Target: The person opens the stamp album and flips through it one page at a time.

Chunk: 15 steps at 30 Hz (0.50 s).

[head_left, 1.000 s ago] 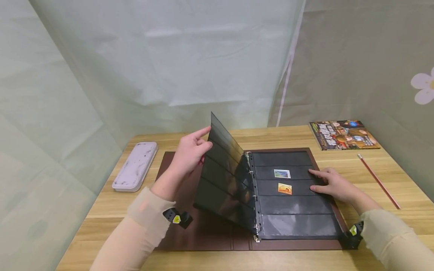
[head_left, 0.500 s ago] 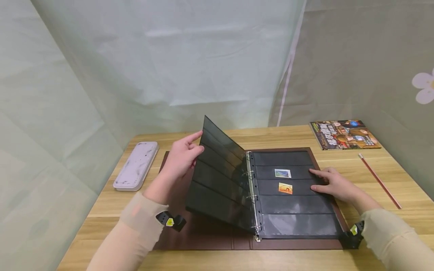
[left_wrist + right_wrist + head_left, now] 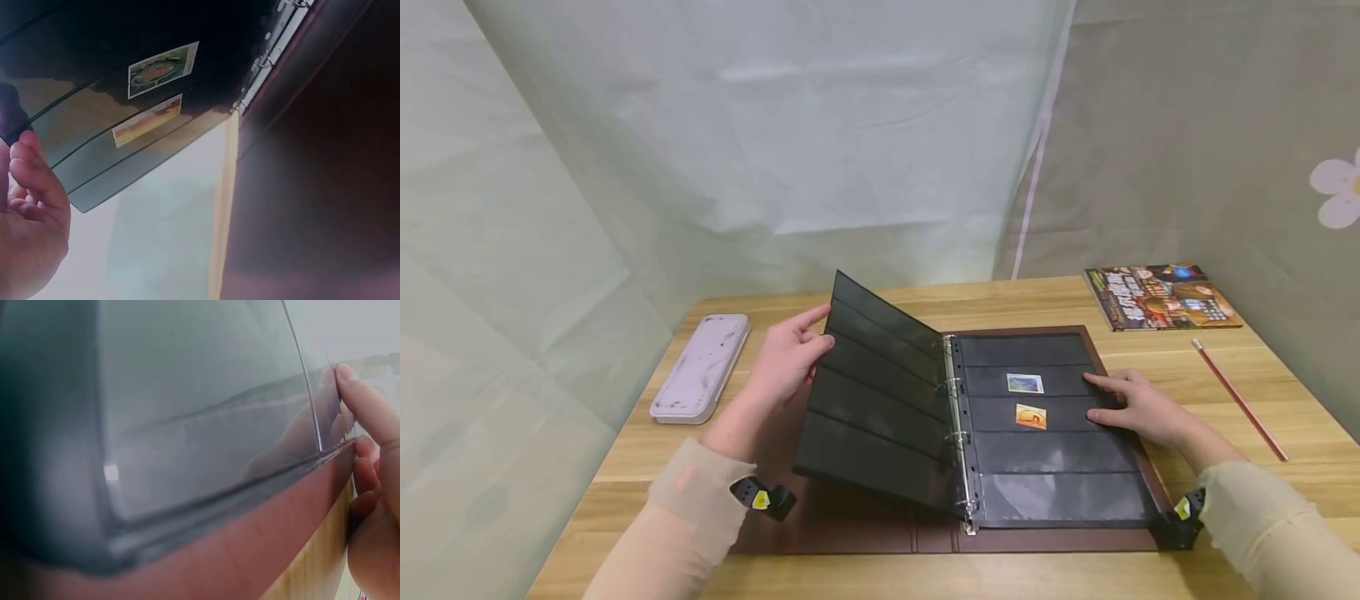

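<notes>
A brown ring-binder stamp album [image 3: 857,529] lies spread on the table. My left hand [image 3: 786,358] pinches the outer edge of a black pocket page [image 3: 876,400], which stands tilted up to the left of the rings. On that page's underside, the left wrist view shows a green stamp [image 3: 164,70] and a yellow-orange stamp [image 3: 149,120]. The right-hand page [image 3: 1060,454] lies flat, bearing a blue-green stamp [image 3: 1025,383] above an orange stamp [image 3: 1031,417]. My right hand [image 3: 1142,408] rests at its right edge, index finger and thumb extended onto the page.
A pale, scuffed tin case [image 3: 700,367] lies left of the album. At the back right is a colourful book [image 3: 1161,298], with a red pencil [image 3: 1240,402] in front of it. Cloth curtains [image 3: 850,150] hang behind the wooden table [image 3: 1000,575].
My left hand has moved left and down, lowering the pinched page toward the left cover. The right hand has stayed in place on the flat page.
</notes>
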### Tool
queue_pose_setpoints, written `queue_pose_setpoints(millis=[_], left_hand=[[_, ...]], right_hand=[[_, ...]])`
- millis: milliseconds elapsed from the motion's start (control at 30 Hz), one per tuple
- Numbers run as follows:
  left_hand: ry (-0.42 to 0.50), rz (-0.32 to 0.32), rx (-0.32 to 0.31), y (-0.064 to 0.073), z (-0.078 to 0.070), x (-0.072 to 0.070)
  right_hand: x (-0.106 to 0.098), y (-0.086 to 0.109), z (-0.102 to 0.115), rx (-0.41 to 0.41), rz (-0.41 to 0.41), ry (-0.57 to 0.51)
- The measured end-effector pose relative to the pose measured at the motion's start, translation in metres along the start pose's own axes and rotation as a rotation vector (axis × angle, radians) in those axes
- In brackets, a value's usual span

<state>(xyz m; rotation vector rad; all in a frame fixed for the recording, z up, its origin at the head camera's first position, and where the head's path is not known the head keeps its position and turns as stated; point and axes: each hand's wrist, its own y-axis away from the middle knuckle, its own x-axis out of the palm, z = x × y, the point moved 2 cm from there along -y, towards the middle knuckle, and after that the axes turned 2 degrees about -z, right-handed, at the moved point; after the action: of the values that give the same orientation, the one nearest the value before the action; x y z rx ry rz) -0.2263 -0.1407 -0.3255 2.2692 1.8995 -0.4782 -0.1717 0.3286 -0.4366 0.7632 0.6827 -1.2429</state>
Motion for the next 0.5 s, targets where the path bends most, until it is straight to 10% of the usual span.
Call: queue_pose_setpoints(millis=[500], left_hand=[[-0.082, 0.049, -0.040, 0.005, 0.032, -0.016]], right_hand=[[0.000, -0.002, -0.004, 0.017, 0.005, -0.001]])
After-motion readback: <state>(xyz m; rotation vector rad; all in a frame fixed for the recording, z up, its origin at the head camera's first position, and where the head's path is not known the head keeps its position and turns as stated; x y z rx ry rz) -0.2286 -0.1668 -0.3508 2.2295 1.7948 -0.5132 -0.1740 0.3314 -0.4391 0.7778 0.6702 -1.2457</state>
